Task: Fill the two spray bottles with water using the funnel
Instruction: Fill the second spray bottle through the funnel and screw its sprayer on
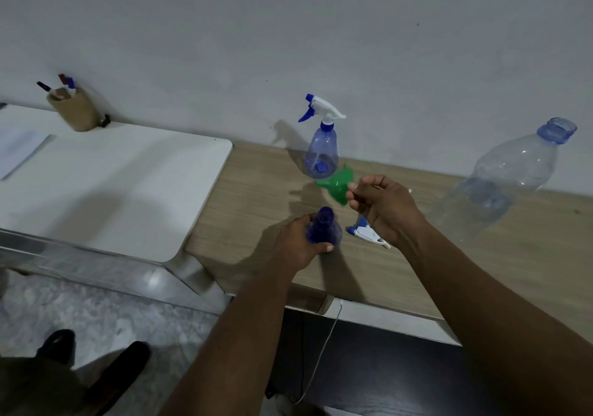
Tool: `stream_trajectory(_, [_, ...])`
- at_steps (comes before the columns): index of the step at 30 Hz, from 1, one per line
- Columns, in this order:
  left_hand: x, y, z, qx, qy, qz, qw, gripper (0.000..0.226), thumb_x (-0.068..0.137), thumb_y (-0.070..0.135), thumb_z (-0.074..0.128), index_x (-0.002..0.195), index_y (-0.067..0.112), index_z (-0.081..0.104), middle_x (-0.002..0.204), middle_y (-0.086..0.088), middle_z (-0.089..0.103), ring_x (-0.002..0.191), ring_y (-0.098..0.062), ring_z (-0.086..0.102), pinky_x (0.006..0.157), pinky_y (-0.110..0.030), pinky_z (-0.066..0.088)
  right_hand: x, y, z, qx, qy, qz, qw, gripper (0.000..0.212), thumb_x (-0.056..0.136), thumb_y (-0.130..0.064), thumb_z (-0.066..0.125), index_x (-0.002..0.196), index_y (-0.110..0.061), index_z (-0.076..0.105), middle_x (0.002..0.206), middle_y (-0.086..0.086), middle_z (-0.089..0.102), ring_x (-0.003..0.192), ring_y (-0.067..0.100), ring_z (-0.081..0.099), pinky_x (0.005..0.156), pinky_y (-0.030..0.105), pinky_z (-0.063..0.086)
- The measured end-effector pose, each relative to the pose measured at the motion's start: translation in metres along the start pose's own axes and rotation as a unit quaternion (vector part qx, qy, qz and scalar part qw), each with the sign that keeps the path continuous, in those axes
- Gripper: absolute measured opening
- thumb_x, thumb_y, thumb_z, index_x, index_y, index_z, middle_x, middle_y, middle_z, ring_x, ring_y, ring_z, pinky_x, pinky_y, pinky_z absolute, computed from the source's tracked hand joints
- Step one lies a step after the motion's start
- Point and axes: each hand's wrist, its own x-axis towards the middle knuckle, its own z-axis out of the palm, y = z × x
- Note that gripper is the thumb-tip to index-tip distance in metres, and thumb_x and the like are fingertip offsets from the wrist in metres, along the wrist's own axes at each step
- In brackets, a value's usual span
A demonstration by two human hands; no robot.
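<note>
- Your left hand is clamped around the body of the dark blue spray bottle. The bottle stands upright on the wooden table, near the front edge. Its neck is open and nothing sits in it.
- Its trigger head lies on the table just right of that bottle, under your right wrist. Uncapping of bottle one looks done.
- Your right hand pinches the green funnel by its rim, thumb against fingertips, between the two spray bottles. The spout isn't in the neck yet. I can't tell if the funnel is lifted clear of the table.
- The second spray bottle stands by the wall, just behind the funnel, trigger head still on. Its water level isn't readable.
- The large clear bottle stands well to the right, cap off, no hand on it. It's probably your water source; how much it holds is unclear.
- Estimate: early stage. Done: one head off, funnel in hand. Left: seat the funnel, pour, recap, then repeat everything on bottle two.
</note>
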Motion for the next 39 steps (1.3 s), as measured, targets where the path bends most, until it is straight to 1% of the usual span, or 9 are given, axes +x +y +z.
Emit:
stream_trajectory(3, [0.002,-0.003,-0.001,0.024,0.008,0.005,1.000,0.078,0.068,0.041,0.091,0.137,0.027,0.057,0.125,0.004,0.067,0.112,-0.018,0.063,0.093,-0.027,0.045,0.011,0.013,-0.006,-0.108,0.064,-0.005,0.992,0.013,0.087,0.005,0.064,0.088,-0.006,0.056,0.073,0.012,0.061,0.057,0.021,0.059,0.048,0.028,0.049])
stream_trajectory(7, [0.001,-0.001,-0.002,0.026,-0.003,0.018,0.999,0.072,0.069,0.039,0.091,0.133,0.025,0.061,0.118,0.006,0.067,0.107,-0.012,0.060,0.088,-0.027,0.043,0.044,0.029,-0.020,-0.339,0.163,-0.051,0.925,0.023,0.083,-0.017,0.071,0.099,-0.013,0.054,0.093,0.013,0.063,0.069,0.025,0.059,0.055,0.030,0.044])
stream_trajectory(10, [0.003,-0.005,-0.014,0.034,0.000,0.013,0.999,0.071,0.067,0.040,0.092,0.129,0.022,0.063,0.115,0.003,0.069,0.108,-0.019,0.064,0.089,-0.029,0.047,0.060,0.035,-0.018,-0.460,0.111,-0.034,0.880,0.035,0.083,-0.028,0.074,0.111,-0.017,0.055,0.097,0.009,0.066,0.083,0.025,0.063,0.071,0.034,0.048])
stream_trajectory(14, [0.005,-0.024,-0.058,0.027,0.026,-0.014,0.999,0.062,0.071,0.029,0.092,0.125,0.021,0.063,0.102,0.008,0.063,0.096,-0.013,0.060,0.065,-0.001,0.034,0.074,0.046,-0.007,-0.556,0.033,-0.062,0.828,0.047,0.083,-0.025,0.073,0.125,-0.014,0.053,0.112,0.012,0.060,0.094,0.024,0.059,0.081,0.031,0.047])
stream_trajectory(19, [0.008,-0.049,-0.090,0.004,0.059,-0.015,0.998,0.055,0.069,0.025,0.093,0.113,0.028,0.060,0.096,0.010,0.065,0.083,-0.005,0.059,0.063,0.000,0.037,0.091,0.069,0.018,-0.650,-0.055,-0.111,0.750,0.060,0.081,-0.026,0.071,0.135,-0.016,0.045,0.130,0.016,0.047,0.113,0.034,0.054,0.096,0.042,0.047])
stream_trajectory(21, [0.012,-0.055,-0.092,0.000,0.065,-0.012,0.998,0.056,0.067,0.027,0.094,0.111,0.031,0.059,0.096,0.012,0.066,0.086,-0.003,0.062,0.067,-0.002,0.039,0.099,0.075,0.035,-0.676,-0.082,-0.137,0.719,0.064,0.081,-0.028,0.071,0.137,-0.018,0.043,0.137,0.016,0.044,0.118,0.035,0.051,0.097,0.046,0.048])
stream_trajectory(26, [0.024,-0.068,-0.099,-0.005,0.074,-0.017,0.997,0.069,0.055,0.057,0.091,0.113,0.035,0.061,0.107,0.007,0.072,0.099,-0.015,0.069,0.088,-0.040,0.057,0.126,0.080,0.088,-0.708,-0.149,-0.197,0.661,0.066,0.079,-0.024,0.071,0.139,-0.022,0.042,0.142,0.013,0.041,0.126,0.035,0.047,0.099,0.048,0.047])
stream_trajectory(34, [0.036,-0.076,-0.101,-0.004,0.064,-0.044,0.997,0.073,0.056,0.053,0.093,0.121,0.035,0.064,0.106,0.013,0.071,0.097,-0.010,0.066,0.088,-0.032,0.054,0.178,0.084,0.172,-0.763,-0.272,-0.202,0.551,0.069,0.085,-0.025,0.070,0.147,-0.029,0.040,0.154,0.007,0.031,0.133,0.035,0.039,0.105,0.046,0.042])
stream_trajectory(39, [0.040,-0.083,-0.101,-0.067,0.049,-0.059,0.995,0.090,0.038,0.062,0.095,0.121,0.044,0.065,0.111,0.017,0.074,0.107,-0.007,0.069,0.098,-0.041,0.055,0.198,0.095,0.198,-0.823,-0.317,-0.153,0.446,0.060,0.078,-0.019,0.075,0.134,-0.023,0.054,0.133,0.007,0.053,0.116,0.029,0.055,0.088,0.037,0.050])
